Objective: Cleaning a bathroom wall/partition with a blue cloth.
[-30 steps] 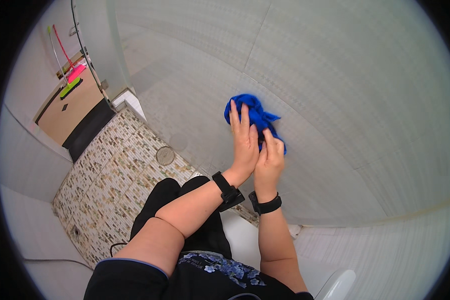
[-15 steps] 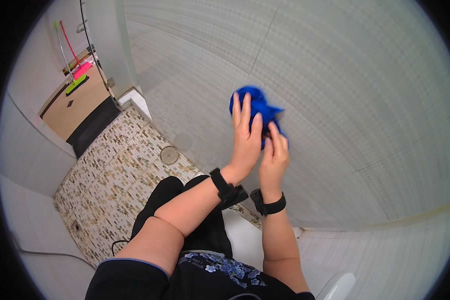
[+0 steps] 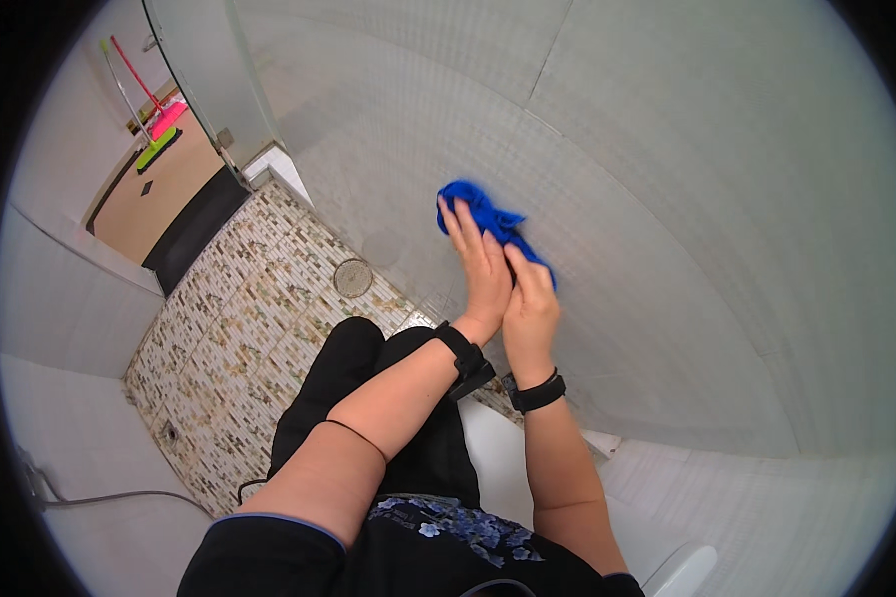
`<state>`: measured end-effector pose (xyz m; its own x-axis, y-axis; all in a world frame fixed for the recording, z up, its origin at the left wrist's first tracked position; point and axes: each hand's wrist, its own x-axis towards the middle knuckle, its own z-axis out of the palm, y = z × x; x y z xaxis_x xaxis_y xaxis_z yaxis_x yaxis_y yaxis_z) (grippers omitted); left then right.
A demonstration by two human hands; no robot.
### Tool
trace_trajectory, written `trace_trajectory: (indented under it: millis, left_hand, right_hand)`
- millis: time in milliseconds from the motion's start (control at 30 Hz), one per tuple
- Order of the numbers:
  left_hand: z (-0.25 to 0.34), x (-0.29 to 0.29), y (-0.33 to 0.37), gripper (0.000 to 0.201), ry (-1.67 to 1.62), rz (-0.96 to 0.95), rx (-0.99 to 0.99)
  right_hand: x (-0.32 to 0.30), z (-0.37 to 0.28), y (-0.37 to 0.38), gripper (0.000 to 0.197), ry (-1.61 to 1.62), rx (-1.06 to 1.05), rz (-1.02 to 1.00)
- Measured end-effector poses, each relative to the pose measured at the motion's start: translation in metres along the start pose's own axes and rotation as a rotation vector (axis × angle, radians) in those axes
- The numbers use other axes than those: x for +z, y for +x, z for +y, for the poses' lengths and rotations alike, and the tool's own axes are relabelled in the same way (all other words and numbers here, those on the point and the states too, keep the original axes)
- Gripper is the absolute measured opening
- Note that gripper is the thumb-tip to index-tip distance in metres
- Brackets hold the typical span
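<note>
A crumpled blue cloth lies pressed against the pale grey tiled wall in front of me. My left hand rests on its left part, fingers stretched out flat over it. Just to the right and lower, my right hand has its fingers bent over the cloth's lower right end. The two hands touch or nearly touch along their sides. Each wrist wears a black strap with a small dark block. Part of the cloth is hidden beneath my fingers.
Below is a mosaic-patterned floor with a round drain. A white toilet stands at the lower right. Beyond a doorway with a dark sill, a green broom and a pink dustpan lean. A grey hose runs lower left.
Both hands have slid with the cloth to the left and slightly down along the wall. They are closer together now. The view has shifted a little.
</note>
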<state>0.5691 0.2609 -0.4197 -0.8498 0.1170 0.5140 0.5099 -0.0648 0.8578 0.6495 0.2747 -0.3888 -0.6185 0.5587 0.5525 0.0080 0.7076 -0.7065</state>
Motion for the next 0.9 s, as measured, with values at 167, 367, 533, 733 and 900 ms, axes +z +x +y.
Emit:
trace_trajectory:
  millis: [167, 367, 533, 733, 900]
  left_hand:
    - [-0.071, -0.005, -0.051, 0.056, 0.047, -0.038, -0.309]
    - [-0.102, -0.008, -0.073, 0.058, -0.063, -0.121, -0.792]
    - [-0.095, -0.011, -0.068, 0.058, -0.284, -0.128, -0.934]
    - [0.025, -0.011, -0.042, 0.066, -0.525, -0.22, -0.808]
    - [0.112, -0.028, -0.023, 0.063, -0.204, -0.434, -0.164]
  right_hand:
    - [0.034, 0.049, -0.041, 0.04, 0.019, 0.158, -0.14]
    - [0.044, 0.076, -0.063, 0.041, -0.014, 0.291, -0.308]
    - [0.037, 0.061, -0.063, 0.042, 0.001, 0.267, -0.187]
    - [-0.019, 0.005, -0.036, 0.039, -0.03, 0.176, 0.067]
    - [-0.06, -0.035, -0.01, 0.037, -0.137, -0.011, 0.298]
